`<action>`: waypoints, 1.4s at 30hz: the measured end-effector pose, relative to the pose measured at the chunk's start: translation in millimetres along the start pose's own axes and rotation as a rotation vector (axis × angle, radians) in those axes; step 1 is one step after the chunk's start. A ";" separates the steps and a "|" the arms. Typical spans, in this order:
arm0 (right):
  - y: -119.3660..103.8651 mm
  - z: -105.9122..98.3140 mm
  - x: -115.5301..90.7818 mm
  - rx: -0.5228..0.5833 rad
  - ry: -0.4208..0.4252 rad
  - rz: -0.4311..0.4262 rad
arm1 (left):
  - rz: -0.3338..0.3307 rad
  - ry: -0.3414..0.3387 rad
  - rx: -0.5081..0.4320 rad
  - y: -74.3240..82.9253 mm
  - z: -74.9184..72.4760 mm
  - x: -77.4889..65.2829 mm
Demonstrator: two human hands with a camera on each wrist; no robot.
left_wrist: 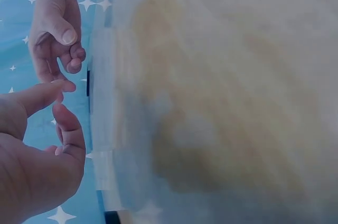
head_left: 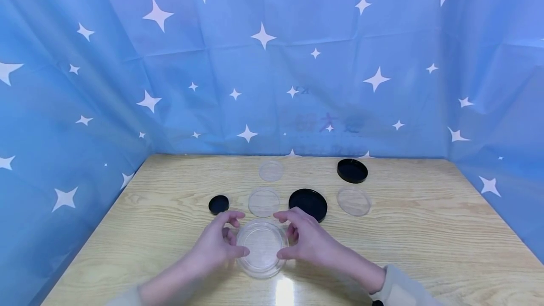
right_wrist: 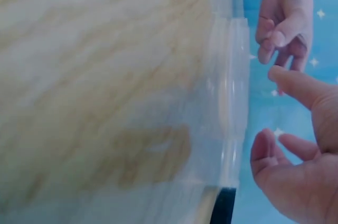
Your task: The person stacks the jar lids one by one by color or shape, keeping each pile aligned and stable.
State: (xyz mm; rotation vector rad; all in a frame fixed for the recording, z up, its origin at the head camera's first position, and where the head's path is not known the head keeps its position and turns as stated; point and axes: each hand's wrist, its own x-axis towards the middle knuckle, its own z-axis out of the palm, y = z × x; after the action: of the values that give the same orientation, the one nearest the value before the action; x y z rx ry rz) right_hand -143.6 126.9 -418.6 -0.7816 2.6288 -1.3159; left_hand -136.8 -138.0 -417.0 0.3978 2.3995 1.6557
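Near side of the table [head_left: 403, 259], mid-width, head view: your clear stack [head_left: 260, 271] sits between your left hand [head_left: 214, 244] and right hand [head_left: 307, 240]. Both grips spread, thumb and index bowed apart, nothing pinched. Beyond it: clear disc [head_left: 264, 202] just far, small black dish [head_left: 218, 205] to the left, large black dish [head_left: 308, 203] to the right; black dish [head_left: 352, 171] at far right. Left wrist view: your left fingers curl beside the clear walls, hold nothing, look apart from them. Right wrist view: walls show in tiers, so more than one piece, I'd say; your right fingers also bare, spread. My read: aligning at the stack, lifting or releasing, can't tell. Next move calls for level, even hands so the tiers don't slide.
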 end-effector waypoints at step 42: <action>29.5 -36.4 68.2 0.105 0.037 0.025 | 0.062 0.146 -0.147 -3.9 -15.9 74.8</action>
State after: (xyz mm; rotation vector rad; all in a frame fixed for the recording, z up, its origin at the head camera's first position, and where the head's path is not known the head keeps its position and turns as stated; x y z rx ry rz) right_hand -225.4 134.6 -409.5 -0.7144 2.5637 -1.4609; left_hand -212.8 -128.6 -415.9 0.3412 2.3669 1.9367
